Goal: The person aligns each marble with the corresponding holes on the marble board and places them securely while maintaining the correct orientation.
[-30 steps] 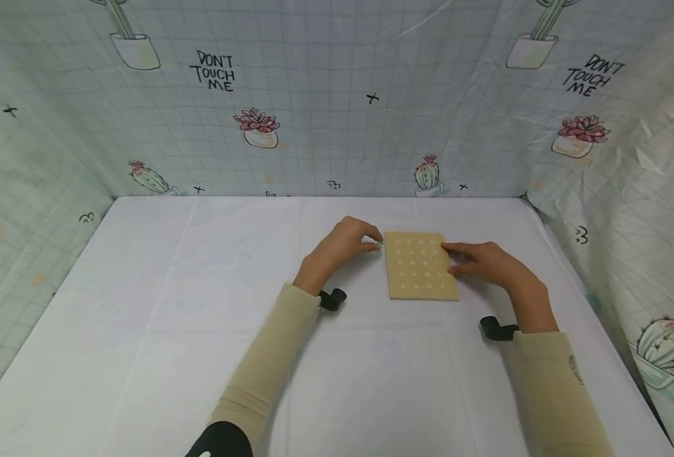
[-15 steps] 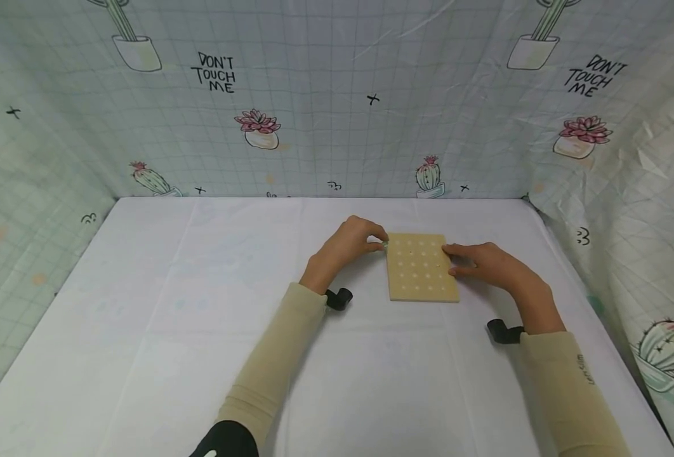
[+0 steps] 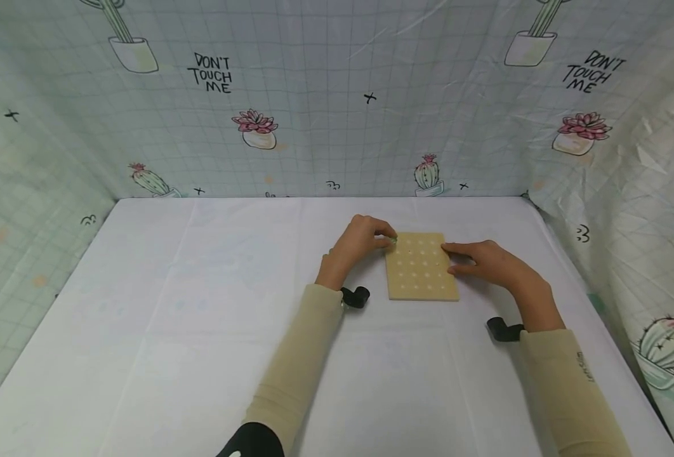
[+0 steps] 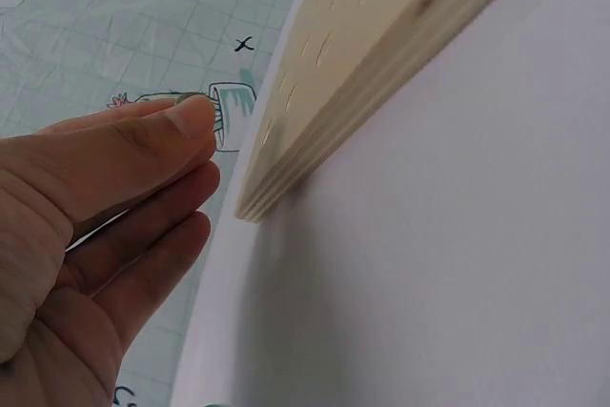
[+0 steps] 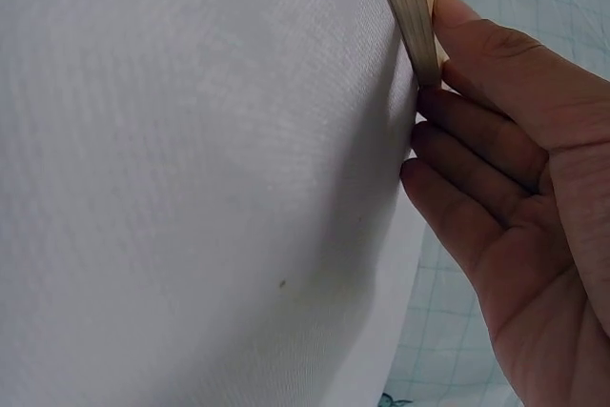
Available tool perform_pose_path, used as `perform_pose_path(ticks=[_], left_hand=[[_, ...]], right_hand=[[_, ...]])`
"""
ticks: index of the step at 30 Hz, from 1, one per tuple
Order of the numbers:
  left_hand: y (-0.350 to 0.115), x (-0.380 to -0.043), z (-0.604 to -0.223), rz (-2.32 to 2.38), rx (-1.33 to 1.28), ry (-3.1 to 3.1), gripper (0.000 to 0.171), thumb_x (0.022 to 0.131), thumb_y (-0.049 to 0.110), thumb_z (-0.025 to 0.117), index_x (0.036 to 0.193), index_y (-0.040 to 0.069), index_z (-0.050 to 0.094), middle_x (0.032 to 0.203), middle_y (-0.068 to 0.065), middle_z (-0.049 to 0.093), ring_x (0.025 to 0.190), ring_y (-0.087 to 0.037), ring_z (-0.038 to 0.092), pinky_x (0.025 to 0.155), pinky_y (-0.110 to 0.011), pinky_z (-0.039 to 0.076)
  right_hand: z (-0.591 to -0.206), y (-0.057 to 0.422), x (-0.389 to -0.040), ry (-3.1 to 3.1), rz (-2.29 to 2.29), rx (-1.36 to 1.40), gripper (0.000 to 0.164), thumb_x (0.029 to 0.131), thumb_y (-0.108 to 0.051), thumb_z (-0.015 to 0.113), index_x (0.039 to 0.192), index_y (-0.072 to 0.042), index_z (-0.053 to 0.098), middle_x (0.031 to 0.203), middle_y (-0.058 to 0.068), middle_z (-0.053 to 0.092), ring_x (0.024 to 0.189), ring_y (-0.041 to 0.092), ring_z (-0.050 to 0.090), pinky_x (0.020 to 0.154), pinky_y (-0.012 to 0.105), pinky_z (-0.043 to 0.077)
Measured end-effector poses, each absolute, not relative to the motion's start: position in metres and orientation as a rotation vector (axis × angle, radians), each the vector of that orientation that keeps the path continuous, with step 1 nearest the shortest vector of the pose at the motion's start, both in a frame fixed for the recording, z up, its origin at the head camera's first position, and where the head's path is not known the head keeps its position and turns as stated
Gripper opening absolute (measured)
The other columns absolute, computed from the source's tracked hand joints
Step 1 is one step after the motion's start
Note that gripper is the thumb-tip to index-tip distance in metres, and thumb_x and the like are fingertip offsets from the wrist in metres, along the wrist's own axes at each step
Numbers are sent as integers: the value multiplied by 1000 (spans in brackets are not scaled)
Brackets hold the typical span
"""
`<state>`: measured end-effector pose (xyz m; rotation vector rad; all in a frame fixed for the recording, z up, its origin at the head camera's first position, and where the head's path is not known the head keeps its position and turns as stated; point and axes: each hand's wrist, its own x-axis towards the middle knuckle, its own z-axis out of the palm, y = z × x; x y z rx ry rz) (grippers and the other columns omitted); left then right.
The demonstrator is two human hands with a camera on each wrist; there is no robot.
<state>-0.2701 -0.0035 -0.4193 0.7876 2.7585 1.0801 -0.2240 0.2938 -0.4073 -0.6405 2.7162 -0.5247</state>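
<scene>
Pinching a small green bit [image 3: 395, 239] between thumb and fingertips, the left hand [image 3: 356, 244] is at the corner of the board [image 3: 419, 273] between ten and eleven o'clock. Just a sliver of the bit shows, so its shape cannot be told. From the left wrist, these fingertips are just beside the board's corner, with a gap in between, and the hand's other fingers are loosely bent at six o'clock of the pinch.

The right hand [image 3: 488, 260] is grasping the board lightly by its edge between two and three o'clock, thumb nearer the person, forefinger farther off, both touching the wood. From the right wrist, its remaining fingers bend gently near that same edge.

The board lies flat on the white table [image 3: 200, 330], towards two o'clock from the table's middle. It is pale yellow, nearly square, with rows of paler dots on top and a layered edge. Whether the dots are holes or marks cannot be told.

Both arms come in from the six o'clock side in tan sleeves [image 3: 299, 355], a black piece [image 3: 355, 297] by each wrist. At twelve o'clock a pale gridded backdrop [image 3: 325, 139] rises behind the table, printed with potted plants and "DON'T TOUCH ME".
</scene>
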Motion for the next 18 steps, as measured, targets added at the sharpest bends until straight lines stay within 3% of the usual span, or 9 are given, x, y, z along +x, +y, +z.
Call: perform_pose_path(ticks=[14,18], left_hand=[[7,-278,-425,1180,620,2759,18,91,16,78,109,15,81,110,2,77,117,-16,65,102,-29,50],[9,-279,-423,1149,581,2750,19,91,18,78,109,15,81,107,3,77,110,-14,64,99,-28,49]], right_hand=[[-412,296,-227,2728,-494,-616,60,97,-31,70,149,-7,51,148,21,51,136,45,48,109,61,41],[-413,296,-229,2719,-497,-604,60,98,-32,70,150,-8,51,149,21,50,137,45,46,109,61,40]])
